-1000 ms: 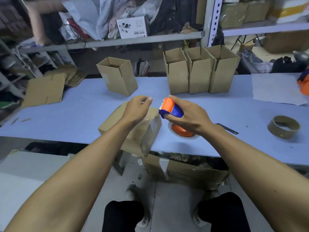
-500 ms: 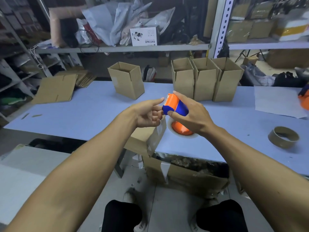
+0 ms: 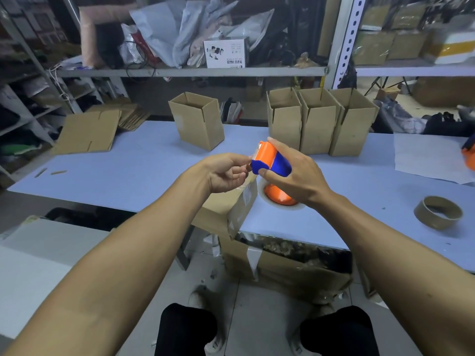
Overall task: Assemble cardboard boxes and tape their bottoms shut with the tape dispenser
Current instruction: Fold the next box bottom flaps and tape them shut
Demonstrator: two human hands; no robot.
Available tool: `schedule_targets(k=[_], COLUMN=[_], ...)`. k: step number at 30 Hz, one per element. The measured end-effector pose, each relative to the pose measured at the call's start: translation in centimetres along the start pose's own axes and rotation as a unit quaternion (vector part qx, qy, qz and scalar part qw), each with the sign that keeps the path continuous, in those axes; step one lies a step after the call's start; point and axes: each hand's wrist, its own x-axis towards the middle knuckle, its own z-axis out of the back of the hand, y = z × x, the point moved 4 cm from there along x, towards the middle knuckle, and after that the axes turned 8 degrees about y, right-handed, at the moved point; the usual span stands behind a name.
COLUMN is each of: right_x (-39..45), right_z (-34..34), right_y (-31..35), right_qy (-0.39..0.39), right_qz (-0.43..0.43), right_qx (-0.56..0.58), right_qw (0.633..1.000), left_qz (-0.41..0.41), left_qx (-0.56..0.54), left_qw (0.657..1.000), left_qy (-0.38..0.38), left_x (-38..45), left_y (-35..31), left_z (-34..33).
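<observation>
Tabletop carries the box being taped, which overhangs its near edge under the hands. Right hand wraps the tape dispenser above it; left hand pinches at the tape end by its mouth. Best draw the tape out straight and taut, then press it centred along the seam.

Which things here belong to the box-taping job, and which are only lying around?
For the job:
- tape dispenser, in the right hand
- left hand at the dispenser's front end
- box at the table edge
- four open boxes, e.g.
- flat cardboard

Lying about:
- empty tape core
- white sheet
</observation>
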Motion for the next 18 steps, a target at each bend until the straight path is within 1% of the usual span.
schedule_targets(k=[3, 6, 9, 11, 13, 15, 17, 18], right_x=[0.0, -0.1, -0.1, -0.1, 0.0, 0.0, 0.0, 0.0], right_z=[-0.1, -0.3, -0.4, -0.5, -0.6, -0.8, -1.3, -1.6], right_y=[0.1, 0.0, -0.1, -0.2, -0.2, 0.0, 0.3, 0.2], right_qy=[0.002, 0.008, 0.012, 0.016, 0.020, 0.025, 0.026, 0.031], right_qz=[-0.001, -0.002, -0.006, -0.010, -0.015, -0.018, -0.027, -0.033], right_qx=[-0.003, 0.001, -0.017, -0.039, -0.070, -0.095, -0.098, -0.098], right_qw=[1.000, 1.000, 1.000, 0.999, 0.997, 0.995, 0.994, 0.994], left_qz=[0.020, 0.026, 0.014, -0.016, -0.072, -0.138, -0.183, -0.195], left_qx=[-0.017, -0.010, 0.032, 0.084, 0.166, 0.258, 0.306, 0.316], left_qw=[1.000, 0.999, 0.998, 0.994, 0.975, 0.938, 0.906, 0.897], left_qy=[-0.013, -0.019, -0.046, -0.075, -0.128, -0.185, -0.226, -0.240], left_x=[0.3, 0.4, 0.5, 0.3, 0.4, 0.6, 1.1, 1.6], left_y=[0.3, 0.5, 0.3, -0.2, -0.8, -1.3, -1.0, -0.7], left_z=[0.2, 0.3, 0.9, 1.1, 1.3, 1.2, 1.1, 1.2])
